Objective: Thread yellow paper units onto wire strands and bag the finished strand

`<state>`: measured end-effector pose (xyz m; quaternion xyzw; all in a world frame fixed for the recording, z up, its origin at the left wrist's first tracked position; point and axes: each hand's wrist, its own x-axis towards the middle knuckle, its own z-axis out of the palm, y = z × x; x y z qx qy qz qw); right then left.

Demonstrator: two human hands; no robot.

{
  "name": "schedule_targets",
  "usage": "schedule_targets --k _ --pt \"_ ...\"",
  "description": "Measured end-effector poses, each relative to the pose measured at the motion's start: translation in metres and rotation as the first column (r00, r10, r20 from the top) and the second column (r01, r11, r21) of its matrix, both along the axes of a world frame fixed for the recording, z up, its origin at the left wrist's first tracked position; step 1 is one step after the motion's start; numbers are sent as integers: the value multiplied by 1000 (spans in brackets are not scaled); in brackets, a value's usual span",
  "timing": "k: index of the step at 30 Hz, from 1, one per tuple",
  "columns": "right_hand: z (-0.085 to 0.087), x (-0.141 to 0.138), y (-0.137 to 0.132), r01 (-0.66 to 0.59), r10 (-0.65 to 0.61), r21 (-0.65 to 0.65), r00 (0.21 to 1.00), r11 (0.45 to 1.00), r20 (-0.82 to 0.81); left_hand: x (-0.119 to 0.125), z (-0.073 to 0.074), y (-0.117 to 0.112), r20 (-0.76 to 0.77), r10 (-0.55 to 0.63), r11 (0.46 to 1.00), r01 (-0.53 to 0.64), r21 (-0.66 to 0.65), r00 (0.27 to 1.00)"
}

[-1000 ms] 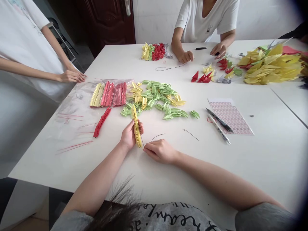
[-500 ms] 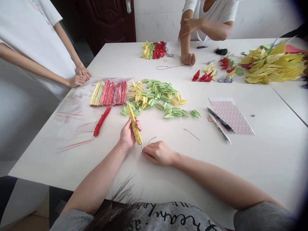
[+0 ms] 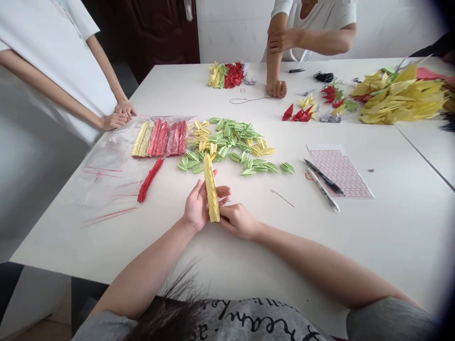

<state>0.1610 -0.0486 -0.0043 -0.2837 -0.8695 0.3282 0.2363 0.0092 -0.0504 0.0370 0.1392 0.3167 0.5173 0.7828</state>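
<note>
The left hand (image 3: 196, 207) clamps an upright stack of yellow folded paper pieces (image 3: 212, 188), the right hand (image 3: 237, 221) curled against its near end.

Yellow stack of origami units (image 3: 212, 188)

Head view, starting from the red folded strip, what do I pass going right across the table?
Red folded paper strip, yellow folded paper stack, thin metal wire, black pen, small dark speck.

Dark cursive lettering on the grey T-shirt (image 3: 256, 323) at the bottom edge, upside down, too cut off to read.
</note>
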Motion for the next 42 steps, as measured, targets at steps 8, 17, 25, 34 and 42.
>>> schedule_targets --k 8,17,25,34,42 --pt "0 -1 0 6 -6 19 1000 1000 0 7 1 -2 -55 76 994 -71 78 996" --pt "-2 -3 -9 -98 75 251 992 963 96 -1 0 3 -143 155 976 -129 175 977" --pt "0 -2 -6 -115 112 209 993 971 26 5 -3 2 -259 70 978 -16 206 963" --pt "4 1 -3 -35 67 267 991 963 -115 3 -7 2 -257 3 987 38 156 967" --pt "8 7 11 274 -202 166 913 947 -354 -1 -11 1 -320 -230 946 289 151 919"
